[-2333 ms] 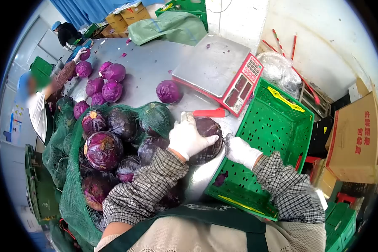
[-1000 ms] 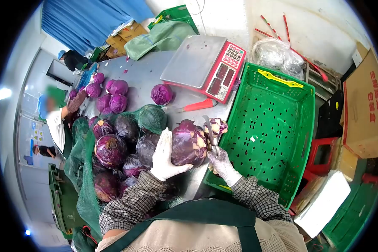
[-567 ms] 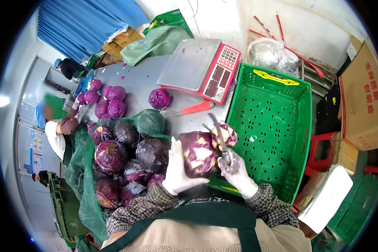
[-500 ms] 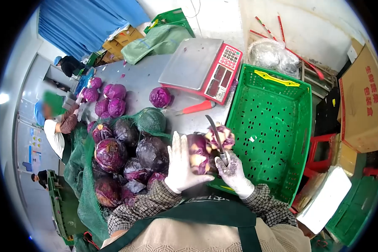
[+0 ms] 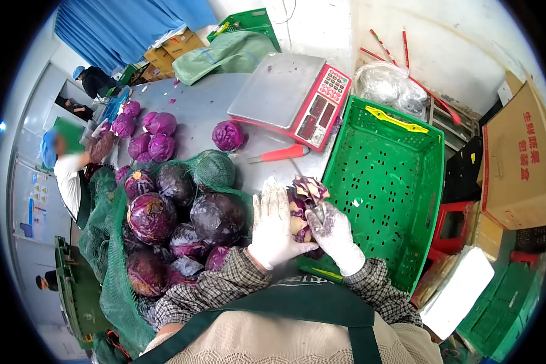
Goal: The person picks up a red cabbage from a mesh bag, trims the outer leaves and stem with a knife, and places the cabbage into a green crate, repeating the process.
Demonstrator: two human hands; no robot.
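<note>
My left hand [image 5: 274, 227], in a white glove, lies with fingers stretched out along the left side of a partly trimmed red cabbage [image 5: 298, 224]. Pale cut patches show on the cabbage, which is largely hidden between my hands. My right hand [image 5: 333, 233], in a stained glove, is closed on a knife at the cabbage's right side. Only a thin line of its blade seems to show above the cabbage; the handle is hidden. Loose purple-and-white leaf pieces [image 5: 310, 188] stand at the cabbage's far end.
Left of my hands, a green mesh bag [image 5: 112, 273] holds several dark cabbages [image 5: 217, 217]. Peeled cabbages [image 5: 228, 135], a red-handled knife [image 5: 283, 153] and a scale [image 5: 279, 91] are on the table. A green crate [image 5: 385, 182] stands right. A co-worker [image 5: 73, 173] works at far left.
My right hand has moved up slightly and turned over the cabbage; the curved blade, plainly visible before, is now mostly hidden. My left hand stays flat against the cabbage. The view has shifted slightly.
</note>
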